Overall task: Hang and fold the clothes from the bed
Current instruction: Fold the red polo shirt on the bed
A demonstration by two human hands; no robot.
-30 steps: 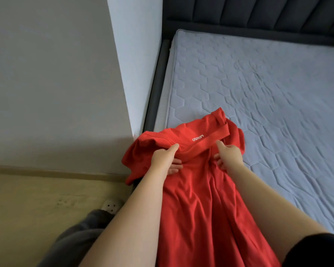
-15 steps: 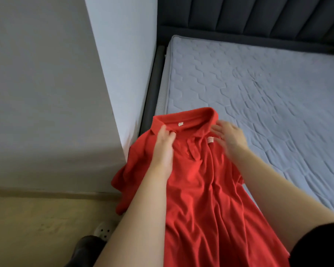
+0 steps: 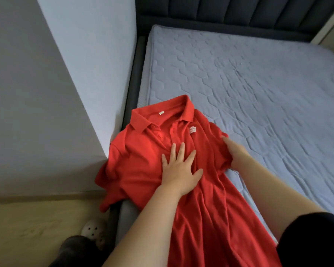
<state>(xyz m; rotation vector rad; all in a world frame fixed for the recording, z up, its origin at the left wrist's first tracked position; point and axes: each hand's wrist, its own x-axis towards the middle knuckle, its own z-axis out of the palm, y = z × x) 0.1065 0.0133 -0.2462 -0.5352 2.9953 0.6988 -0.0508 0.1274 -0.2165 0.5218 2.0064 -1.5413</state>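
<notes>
I logged the left hand [image 3: 178, 170] palm down, fingers straight and spread. To its right sat the right hand [image 3: 234, 151] — blurred, so I could not read its fingers. Both forearms were bare, reaching in from the bottom edge.

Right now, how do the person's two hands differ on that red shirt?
The left hand lies flat, fingers spread, on the chest of the red shirt; the right hand sits at its sleeve edge, fingers hidden. The left hand looks sharp; the right hand is blurred. Both touch the shirt, which lies on the mattress.
</notes>
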